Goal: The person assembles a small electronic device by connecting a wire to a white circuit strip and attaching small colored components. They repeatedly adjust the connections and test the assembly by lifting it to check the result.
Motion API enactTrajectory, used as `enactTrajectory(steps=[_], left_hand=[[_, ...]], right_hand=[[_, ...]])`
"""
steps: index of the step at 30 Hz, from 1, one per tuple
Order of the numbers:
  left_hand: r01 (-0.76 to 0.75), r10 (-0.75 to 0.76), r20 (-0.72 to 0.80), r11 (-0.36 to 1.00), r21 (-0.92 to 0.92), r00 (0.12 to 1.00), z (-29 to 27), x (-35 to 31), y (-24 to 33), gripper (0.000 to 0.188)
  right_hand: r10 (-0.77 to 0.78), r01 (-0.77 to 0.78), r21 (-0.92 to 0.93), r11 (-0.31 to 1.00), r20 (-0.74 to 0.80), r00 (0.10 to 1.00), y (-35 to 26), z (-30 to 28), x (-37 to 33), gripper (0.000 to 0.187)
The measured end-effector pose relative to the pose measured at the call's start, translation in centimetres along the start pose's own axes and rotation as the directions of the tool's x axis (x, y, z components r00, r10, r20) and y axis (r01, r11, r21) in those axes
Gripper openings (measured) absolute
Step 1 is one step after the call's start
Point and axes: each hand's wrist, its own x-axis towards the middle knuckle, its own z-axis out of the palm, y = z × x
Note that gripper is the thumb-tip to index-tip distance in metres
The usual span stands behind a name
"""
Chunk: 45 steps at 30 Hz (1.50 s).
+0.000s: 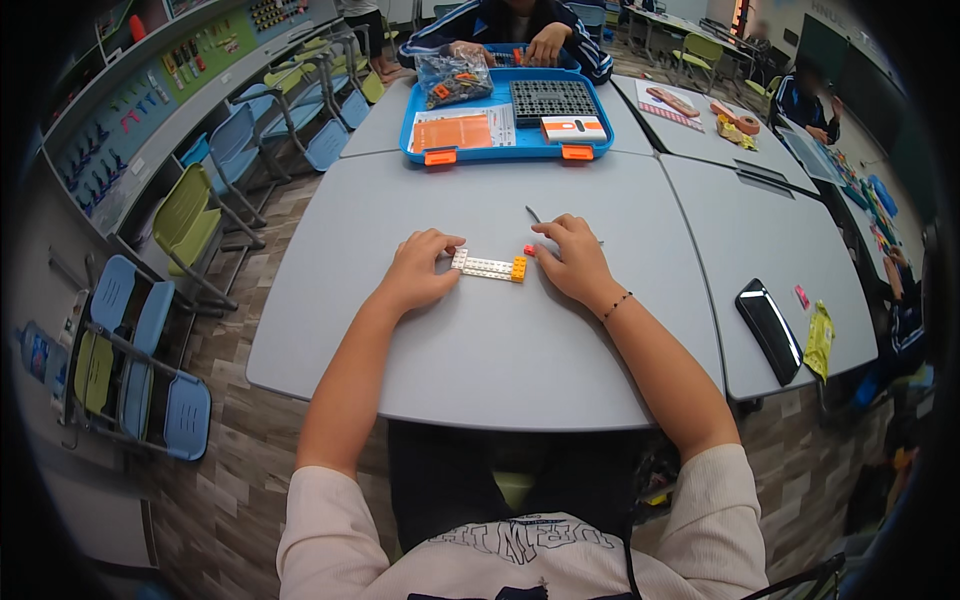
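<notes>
My left hand [422,270] is closed on the left end of a flat white toy-brick piece [487,268], its thumb and fingertips at that edge. The piece lies low over the table, with a wider white part at its left end. A yellow-orange brick [519,269] sits at the piece's right end. Just right of it, a small red brick [529,250] is at the thumb tip of my right hand [572,262], whose fingers are curled; their grip is partly hidden. A thin dark rod [532,213] shows beyond my right fingers, partly covered by that hand.
Farther back stands a blue tray [408,138] with orange latches, holding bagged parts, an orange sheet and a grey sorting grid. Another person's hands [548,44] are behind it. To the right lie a black phone [768,330] and a yellow wrapper [819,340].
</notes>
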Motion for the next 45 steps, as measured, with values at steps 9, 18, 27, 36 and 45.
enactTrajectory(steps=[9,18,27,36,45], left_hand=[[-0.032,0.034,0.074,0.999,-0.028,0.997,-0.1,0.2,0.1,0.033],[-0.017,0.022,0.148,0.999,-0.036,0.989,-0.7,0.3,0.7,0.036],[-0.075,0.083,0.172,0.996,-0.051,0.982,-0.8,0.1,0.2,0.039],[-0.040,0.048,0.166,0.998,-0.053,0.985,-0.6,0.1,0.5,0.035],[-0.029,0.038,0.159,0.998,-0.059,0.986,-0.6,0.1,0.7,0.034]], right_hand=[[-0.026,0.034,-0.096,0.995,0.087,0.996,-0.2,-0.1,0.1,0.013],[0.061,-0.054,0.149,0.987,-0.042,0.997,-0.2,0.1,0.4,0.011],[-0.247,0.237,0.100,0.966,0.093,0.965,-2.2,0.2,-0.4,0.008],[-0.307,0.305,0.033,0.952,0.111,0.945,-2.6,0.2,-0.4,0.007],[-0.385,0.388,-0.021,0.921,0.080,0.919,-2.7,0.0,-0.3,0.007]])
